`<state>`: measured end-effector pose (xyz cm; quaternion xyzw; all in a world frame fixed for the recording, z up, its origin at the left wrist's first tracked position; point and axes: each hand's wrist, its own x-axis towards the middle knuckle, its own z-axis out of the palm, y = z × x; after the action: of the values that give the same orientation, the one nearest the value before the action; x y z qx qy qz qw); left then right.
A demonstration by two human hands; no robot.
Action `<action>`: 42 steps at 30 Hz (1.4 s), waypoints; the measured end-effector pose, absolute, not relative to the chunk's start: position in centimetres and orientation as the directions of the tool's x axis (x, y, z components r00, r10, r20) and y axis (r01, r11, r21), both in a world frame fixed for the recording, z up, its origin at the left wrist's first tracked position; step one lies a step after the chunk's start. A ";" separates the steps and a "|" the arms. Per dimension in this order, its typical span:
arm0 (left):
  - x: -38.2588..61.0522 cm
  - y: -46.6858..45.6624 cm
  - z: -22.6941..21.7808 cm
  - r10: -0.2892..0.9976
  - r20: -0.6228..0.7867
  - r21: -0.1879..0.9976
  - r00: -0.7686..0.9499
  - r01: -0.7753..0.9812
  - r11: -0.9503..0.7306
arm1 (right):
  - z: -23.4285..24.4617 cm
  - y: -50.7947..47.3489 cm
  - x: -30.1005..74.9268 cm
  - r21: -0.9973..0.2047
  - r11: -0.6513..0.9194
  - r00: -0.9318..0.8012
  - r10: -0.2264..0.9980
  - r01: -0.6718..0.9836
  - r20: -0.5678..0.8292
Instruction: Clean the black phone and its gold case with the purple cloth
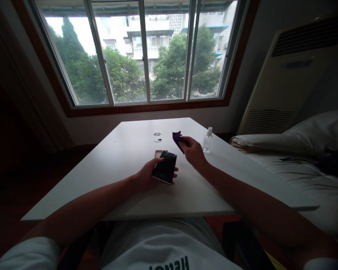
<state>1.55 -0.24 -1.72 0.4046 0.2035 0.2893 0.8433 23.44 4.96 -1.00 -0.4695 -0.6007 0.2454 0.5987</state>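
My left hand (148,175) holds a black smartphone (165,167) just above the white table (115,165), fingers curled round its edges, screen facing up. A small tan object (158,153) shows just behind the phone's far end. My right hand (193,151) pinches a small dark purple cloth (177,138) to the right of the phone, the cloth raised a little over the table. The two hands are close together near the table's middle.
A small clear spray bottle (207,140) stands right of my right hand. Two small round objects (157,137) lie farther back. A bed with a pillow (304,138) abuts the table's right side. A wide window (146,52) is ahead, an air conditioner unit (293,75) at right.
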 end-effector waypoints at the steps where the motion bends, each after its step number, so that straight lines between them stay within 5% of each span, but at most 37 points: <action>1: 1.6 -0.3 -1.8 0.670 -0.103 0.800 0.735 -0.339 0.495 | -1.0 4.4 23.0 -0.817 0.473 0.081 0.848 0.328 0.524; 6: 1.5 -0.1 -2.4 0.722 -0.071 0.818 0.689 -0.373 0.437 | -1.0 1.7 20.8 -0.610 0.680 -0.479 0.727 0.407 0.491; 9: 1.5 0.0 -2.7 0.719 -0.087 0.827 0.690 -0.352 0.438 | -1.1 1.7 20.6 -0.502 0.755 -0.607 0.646 0.421 0.463; 19: 1.4 -1.0 -1.5 0.681 -0.072 0.873 0.729 -0.284 0.397 | -2.0 4.5 22.6 -0.646 0.617 -0.416 0.784 0.449 0.460; 29: 1.7 0.1 -2.9 0.809 -0.084 0.870 0.582 -0.352 0.344 | -0.4 1.4 21.3 -0.449 0.822 -0.668 0.556 0.351 0.496; 36: 1.4 -0.7 -2.0 0.762 -0.022 0.905 0.647 -0.311 0.291 | -1.4 4.2 23.0 -0.396 0.743 -0.513 0.663 0.539 0.545; 42: 1.6 -0.7 -2.0 0.762 -0.030 0.901 0.647 -0.312 0.300 | -1.6 3.6 22.4 -0.402 0.777 -0.563 0.628 0.484 0.537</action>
<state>1.59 -0.65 -2.02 0.4782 0.2354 0.3482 0.7712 22.43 3.57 -1.57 -0.3168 -0.8778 0.1047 0.3436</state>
